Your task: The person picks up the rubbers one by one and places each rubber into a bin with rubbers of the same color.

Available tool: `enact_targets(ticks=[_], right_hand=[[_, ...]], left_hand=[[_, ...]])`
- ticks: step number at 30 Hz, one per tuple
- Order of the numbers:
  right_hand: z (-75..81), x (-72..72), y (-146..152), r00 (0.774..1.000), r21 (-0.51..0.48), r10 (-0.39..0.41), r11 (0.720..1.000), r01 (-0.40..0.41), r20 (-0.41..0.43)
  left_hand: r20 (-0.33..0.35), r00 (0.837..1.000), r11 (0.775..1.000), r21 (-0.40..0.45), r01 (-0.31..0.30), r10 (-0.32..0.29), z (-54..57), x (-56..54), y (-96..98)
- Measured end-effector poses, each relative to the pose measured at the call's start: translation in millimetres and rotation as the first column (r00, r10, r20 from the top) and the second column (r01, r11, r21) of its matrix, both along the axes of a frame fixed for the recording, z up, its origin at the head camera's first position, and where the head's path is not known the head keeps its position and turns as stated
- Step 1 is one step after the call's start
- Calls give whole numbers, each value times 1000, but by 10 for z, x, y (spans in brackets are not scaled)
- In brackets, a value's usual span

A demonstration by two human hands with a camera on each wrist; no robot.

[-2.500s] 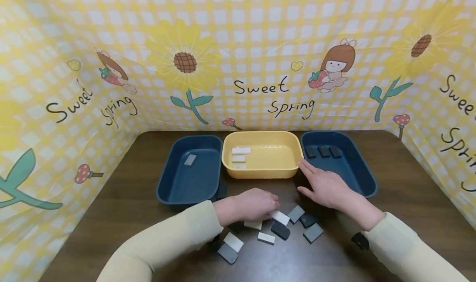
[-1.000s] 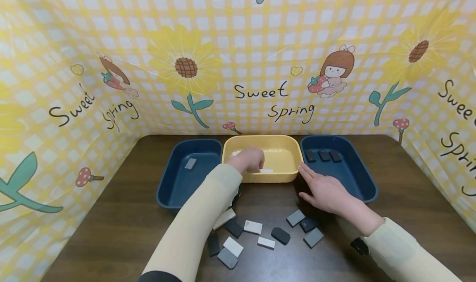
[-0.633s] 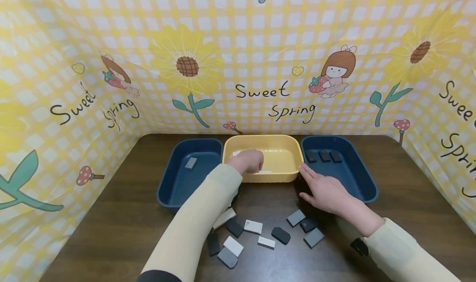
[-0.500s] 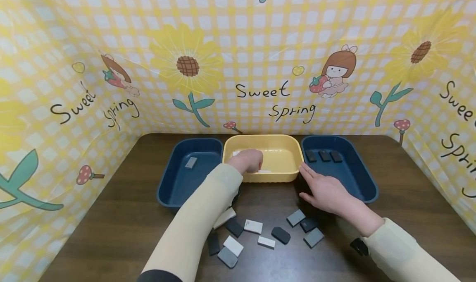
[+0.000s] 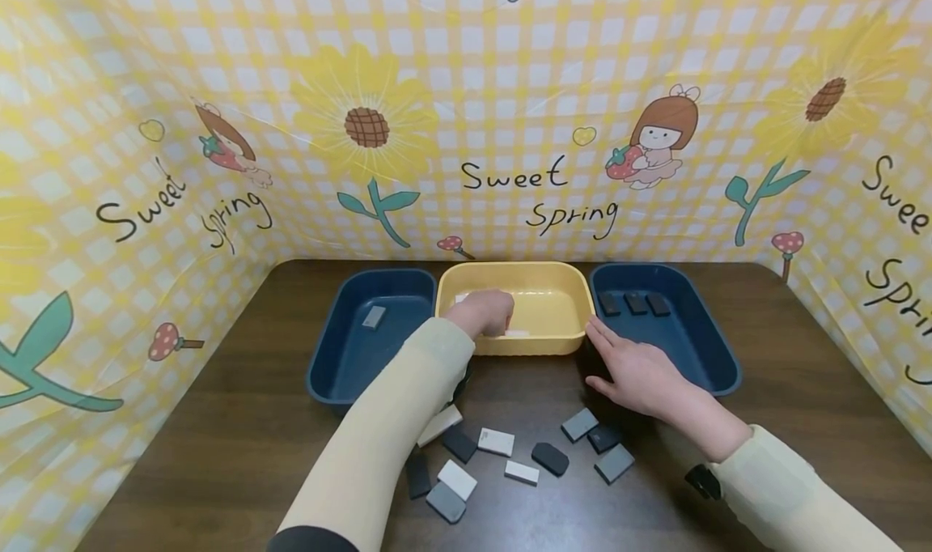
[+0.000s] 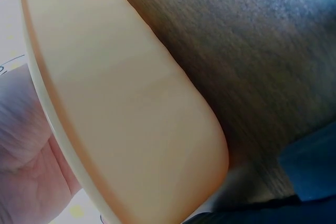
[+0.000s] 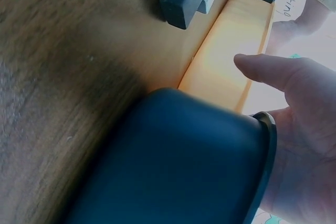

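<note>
My left hand [image 5: 489,312] reaches down into the yellow tray [image 5: 520,346], its fingers curled. At its fingertips lies a white rectangular block [image 5: 518,333], which the fingers appear to pinch at its left end; they cover that part. In the left wrist view the tray's wall [image 6: 131,108] hides the fingertips, and only the palm [image 6: 31,145] shows. My right hand [image 5: 641,371] lies with its fingers straight, their tips touching the yellow tray's right front corner. The right wrist view shows its thumb [image 7: 268,70] held apart, beside the right blue tray [image 7: 173,161].
Several white, grey and black blocks lie loose on the table in front, such as a black one [image 5: 549,459] and a grey one [image 5: 615,464]. One grey block [image 5: 374,317] is in the left blue tray [image 5: 317,386]; three black blocks [image 5: 635,303] sit in the right blue tray.
From the loose blocks, my left hand has moved away and up into the yellow tray with a white block. It has hardly moved over the last second. The right hand has stayed at the tray's corner.
</note>
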State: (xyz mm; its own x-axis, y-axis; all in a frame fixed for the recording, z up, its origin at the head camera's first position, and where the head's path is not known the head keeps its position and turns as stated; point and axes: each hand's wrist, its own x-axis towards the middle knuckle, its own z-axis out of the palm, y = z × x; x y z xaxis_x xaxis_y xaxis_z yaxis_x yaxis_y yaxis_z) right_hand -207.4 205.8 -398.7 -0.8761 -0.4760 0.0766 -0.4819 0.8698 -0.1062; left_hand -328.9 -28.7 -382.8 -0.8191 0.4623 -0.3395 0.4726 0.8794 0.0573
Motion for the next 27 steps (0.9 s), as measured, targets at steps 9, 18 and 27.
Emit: enact_targets(ticks=[9,18,27], right_hand=[[27,12,-2,1000,-2,-2,1000,2,4],[0,26,9,1000,0,-2,1000,2,-4],[-5,21,-10,1000,-7,11,1000,-11,-18]], left_hand=[[4,1000,1000,-21,-8,8,-9,-15,18],[17,999,999,-11,45,-44,0,-35,6],[-22,997,983,169,74,-71,363,92,-219]])
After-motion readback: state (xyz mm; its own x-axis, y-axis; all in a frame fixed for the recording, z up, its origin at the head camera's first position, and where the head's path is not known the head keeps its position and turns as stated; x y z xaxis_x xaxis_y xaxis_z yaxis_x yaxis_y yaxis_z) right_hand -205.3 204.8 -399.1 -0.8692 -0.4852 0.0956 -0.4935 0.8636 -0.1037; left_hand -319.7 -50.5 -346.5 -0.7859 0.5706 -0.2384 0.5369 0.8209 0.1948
